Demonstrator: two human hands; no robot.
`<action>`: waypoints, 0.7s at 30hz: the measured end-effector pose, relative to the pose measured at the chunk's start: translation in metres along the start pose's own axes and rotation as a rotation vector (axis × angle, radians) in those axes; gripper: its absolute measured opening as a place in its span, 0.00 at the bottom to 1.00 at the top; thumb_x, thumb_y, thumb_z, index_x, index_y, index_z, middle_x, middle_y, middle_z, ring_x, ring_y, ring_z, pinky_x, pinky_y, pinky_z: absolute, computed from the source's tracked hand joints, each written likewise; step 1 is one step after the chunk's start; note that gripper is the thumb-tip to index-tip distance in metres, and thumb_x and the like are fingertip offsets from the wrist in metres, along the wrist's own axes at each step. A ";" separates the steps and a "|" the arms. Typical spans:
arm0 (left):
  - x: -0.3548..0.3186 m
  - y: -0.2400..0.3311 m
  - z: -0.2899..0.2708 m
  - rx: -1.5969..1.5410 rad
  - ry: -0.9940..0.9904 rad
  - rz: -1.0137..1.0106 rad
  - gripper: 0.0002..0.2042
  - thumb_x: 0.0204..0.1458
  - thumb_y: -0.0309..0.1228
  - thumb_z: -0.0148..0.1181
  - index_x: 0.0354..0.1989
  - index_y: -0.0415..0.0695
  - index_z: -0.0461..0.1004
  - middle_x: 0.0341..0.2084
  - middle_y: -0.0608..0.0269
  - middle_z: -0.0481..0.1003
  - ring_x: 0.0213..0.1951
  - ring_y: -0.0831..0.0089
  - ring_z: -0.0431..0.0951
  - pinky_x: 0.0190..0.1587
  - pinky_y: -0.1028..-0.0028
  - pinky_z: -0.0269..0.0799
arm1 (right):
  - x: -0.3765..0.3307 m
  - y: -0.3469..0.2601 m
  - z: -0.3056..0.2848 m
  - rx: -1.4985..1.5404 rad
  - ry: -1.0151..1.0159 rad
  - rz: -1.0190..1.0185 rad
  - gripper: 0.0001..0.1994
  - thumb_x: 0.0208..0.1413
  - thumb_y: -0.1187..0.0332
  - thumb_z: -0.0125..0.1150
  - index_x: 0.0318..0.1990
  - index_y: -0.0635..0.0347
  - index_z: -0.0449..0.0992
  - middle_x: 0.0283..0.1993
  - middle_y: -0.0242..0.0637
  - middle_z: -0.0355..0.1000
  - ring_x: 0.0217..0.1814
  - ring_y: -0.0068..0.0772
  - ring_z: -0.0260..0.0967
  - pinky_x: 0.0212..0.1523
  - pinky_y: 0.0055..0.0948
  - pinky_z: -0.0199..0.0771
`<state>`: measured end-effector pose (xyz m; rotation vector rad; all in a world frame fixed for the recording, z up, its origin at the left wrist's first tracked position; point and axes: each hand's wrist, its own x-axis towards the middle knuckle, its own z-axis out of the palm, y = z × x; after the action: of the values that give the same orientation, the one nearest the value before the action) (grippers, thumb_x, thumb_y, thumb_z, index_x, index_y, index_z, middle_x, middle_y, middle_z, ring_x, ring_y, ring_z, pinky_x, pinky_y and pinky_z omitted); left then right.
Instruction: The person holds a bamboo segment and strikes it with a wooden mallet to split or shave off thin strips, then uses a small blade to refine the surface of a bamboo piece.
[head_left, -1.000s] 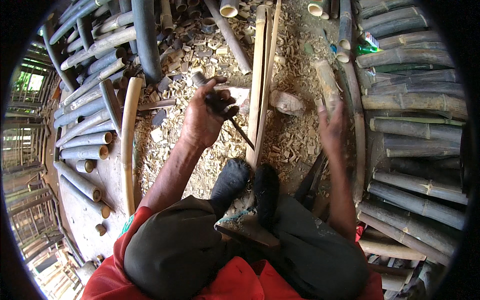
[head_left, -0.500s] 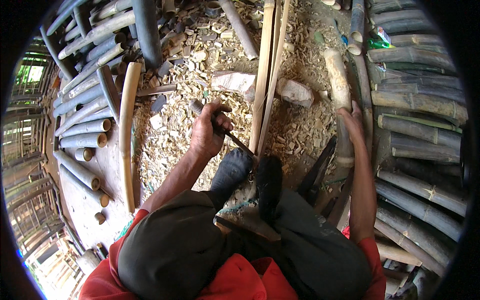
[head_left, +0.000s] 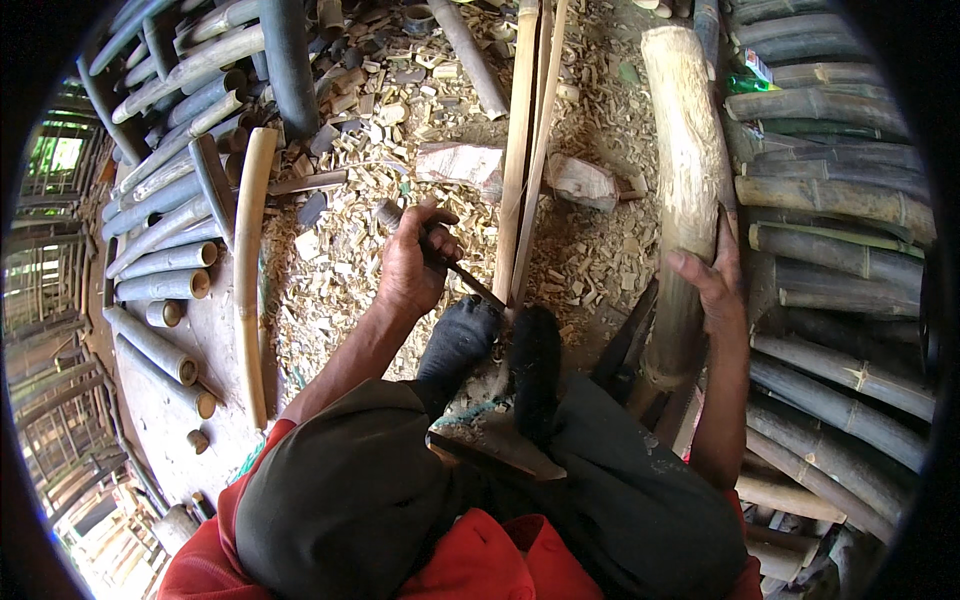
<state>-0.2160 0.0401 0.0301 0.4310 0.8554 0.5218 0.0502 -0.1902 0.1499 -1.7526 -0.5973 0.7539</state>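
My left hand (head_left: 415, 262) is closed around the handle of a knife (head_left: 450, 262), its dark blade pointing toward the foot of a split bamboo strip (head_left: 525, 150) that runs away from me. My two dark-socked feet (head_left: 500, 350) press at the near end of that strip. My right hand (head_left: 712, 282) grips the side of a thick pale bamboo pole (head_left: 685, 190) lying lengthwise on my right. My knees in dark trousers fill the lower middle.
Wood chips (head_left: 350, 230) cover the ground ahead. Cut bamboo tubes (head_left: 165, 260) are stacked on the left, long greenish bamboo poles (head_left: 850, 240) on the right. A curved pale strip (head_left: 248, 270) lies left of the chips. Two stone-like blocks (head_left: 580, 180) sit beside the split strip.
My right hand has moved from the ground onto the thick pale pole and drawn it closer. My left hand with the knife has come down toward the strip's near end.
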 end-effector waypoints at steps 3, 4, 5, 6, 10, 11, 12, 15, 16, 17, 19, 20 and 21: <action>-0.003 0.000 0.006 -0.025 0.001 -0.007 0.16 0.60 0.42 0.59 0.34 0.40 0.74 0.16 0.70 0.60 0.25 0.72 0.64 0.34 0.68 0.64 | -0.003 -0.022 0.003 -0.014 -0.038 -0.047 0.48 0.40 0.57 0.74 0.70 0.65 0.58 0.62 0.43 0.67 0.63 0.37 0.66 0.65 0.35 0.65; -0.003 -0.001 0.006 -0.016 -0.002 -0.001 0.16 0.60 0.43 0.59 0.34 0.40 0.74 0.17 0.70 0.60 0.25 0.72 0.64 0.34 0.68 0.64 | -0.004 -0.027 0.003 -0.012 -0.054 -0.047 0.48 0.40 0.58 0.74 0.70 0.66 0.58 0.62 0.44 0.68 0.63 0.37 0.66 0.65 0.35 0.65; -0.002 -0.001 0.005 -0.007 -0.006 0.006 0.17 0.60 0.44 0.60 0.34 0.39 0.74 0.17 0.70 0.61 0.25 0.72 0.65 0.34 0.68 0.64 | -0.005 -0.031 0.004 -0.011 -0.070 -0.048 0.47 0.40 0.59 0.73 0.69 0.66 0.58 0.62 0.44 0.68 0.63 0.37 0.66 0.65 0.34 0.65; -0.005 0.001 0.009 0.004 -0.007 0.013 0.17 0.60 0.44 0.60 0.34 0.39 0.74 0.17 0.70 0.61 0.25 0.73 0.65 0.34 0.69 0.64 | -0.005 -0.033 0.005 -0.005 -0.070 -0.068 0.47 0.40 0.59 0.73 0.69 0.67 0.59 0.61 0.44 0.68 0.62 0.37 0.67 0.65 0.34 0.65; -0.037 -0.011 0.043 0.280 -0.017 0.172 0.20 0.59 0.48 0.64 0.32 0.40 0.75 0.22 0.66 0.70 0.28 0.74 0.69 0.35 0.72 0.65 | -0.004 -0.059 0.005 -0.018 -0.119 -0.164 0.47 0.40 0.59 0.72 0.69 0.68 0.59 0.61 0.45 0.69 0.61 0.37 0.68 0.65 0.34 0.65; -0.043 -0.015 0.050 0.315 -0.107 0.218 0.18 0.59 0.46 0.66 0.30 0.41 0.76 0.24 0.65 0.73 0.29 0.75 0.70 0.36 0.73 0.65 | -0.002 -0.071 0.007 -0.025 -0.147 -0.193 0.47 0.40 0.59 0.72 0.69 0.68 0.59 0.61 0.45 0.69 0.60 0.37 0.68 0.64 0.33 0.65; -0.047 -0.018 0.047 0.402 -0.116 0.230 0.18 0.58 0.46 0.66 0.30 0.42 0.76 0.24 0.66 0.74 0.29 0.76 0.69 0.36 0.74 0.65 | 0.004 -0.080 0.018 -0.035 -0.105 -0.313 0.45 0.40 0.58 0.72 0.66 0.69 0.60 0.57 0.46 0.70 0.55 0.39 0.72 0.58 0.35 0.72; -0.051 -0.026 0.061 0.562 -0.252 0.258 0.19 0.56 0.48 0.68 0.31 0.41 0.77 0.26 0.66 0.76 0.29 0.78 0.70 0.33 0.73 0.66 | 0.008 -0.110 0.017 -0.301 -0.126 -0.382 0.50 0.38 0.59 0.72 0.71 0.68 0.56 0.58 0.47 0.69 0.58 0.40 0.70 0.57 0.39 0.75; -0.054 -0.025 0.067 0.621 -0.242 0.241 0.20 0.56 0.48 0.68 0.32 0.41 0.77 0.26 0.66 0.76 0.30 0.78 0.71 0.33 0.73 0.67 | 0.014 -0.114 0.022 -0.410 -0.335 -0.244 0.49 0.40 0.61 0.74 0.71 0.68 0.56 0.57 0.49 0.70 0.55 0.44 0.73 0.57 0.39 0.76; -0.056 -0.025 0.071 0.679 -0.231 0.224 0.20 0.56 0.49 0.68 0.33 0.40 0.78 0.26 0.66 0.76 0.31 0.77 0.72 0.34 0.73 0.68 | 0.018 -0.118 0.027 -0.538 -0.552 -0.119 0.48 0.41 0.64 0.76 0.71 0.67 0.56 0.56 0.50 0.72 0.52 0.47 0.75 0.56 0.40 0.78; -0.065 -0.019 0.080 0.747 -0.231 0.097 0.22 0.57 0.50 0.67 0.29 0.40 0.77 0.25 0.66 0.75 0.28 0.78 0.70 0.32 0.74 0.66 | 0.025 -0.102 0.024 -1.017 -0.566 -0.698 0.47 0.43 0.66 0.75 0.71 0.67 0.56 0.57 0.51 0.72 0.50 0.47 0.76 0.52 0.37 0.81; -0.061 -0.021 0.080 0.761 -0.277 0.148 0.22 0.57 0.51 0.67 0.28 0.40 0.76 0.24 0.67 0.74 0.27 0.78 0.69 0.31 0.74 0.65 | 0.031 -0.101 0.017 -0.996 -0.553 -0.658 0.47 0.43 0.66 0.76 0.71 0.67 0.57 0.56 0.51 0.72 0.49 0.46 0.77 0.52 0.37 0.82; -0.057 -0.022 0.079 0.778 -0.312 0.198 0.23 0.57 0.51 0.67 0.27 0.40 0.76 0.23 0.67 0.74 0.26 0.79 0.68 0.30 0.74 0.65 | 0.037 -0.101 0.015 -0.963 -0.547 -0.623 0.46 0.42 0.65 0.76 0.70 0.67 0.58 0.56 0.50 0.72 0.49 0.45 0.77 0.52 0.37 0.82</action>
<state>-0.1787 -0.0224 0.0983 1.2851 0.6905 0.2709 0.0614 -0.1248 0.2359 -1.9815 -2.0257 0.5033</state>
